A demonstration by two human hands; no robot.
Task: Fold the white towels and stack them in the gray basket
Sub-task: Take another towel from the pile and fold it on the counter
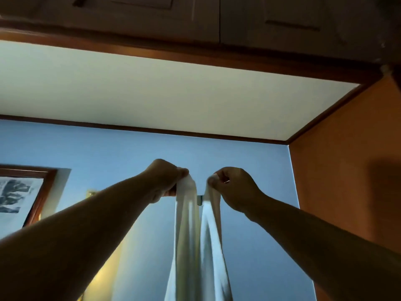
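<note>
A white towel [195, 240] hangs down in long folds from both my raised hands, high in front of a blue wall. My left hand [165, 181] pinches one top corner of the towel. Close beside it, my right hand [230, 185] pinches the other top corner. A narrow gap separates the two hands. The towel's lower end runs out of the bottom of the frame. The gray basket is not in view.
The camera looks upward at a blue wall [108, 153], a white ceiling [152, 92] and an orange wall [347, 159] on the right. A framed picture [19, 196] hangs at the left. Dark wooden cabinets [195, 16] run overhead.
</note>
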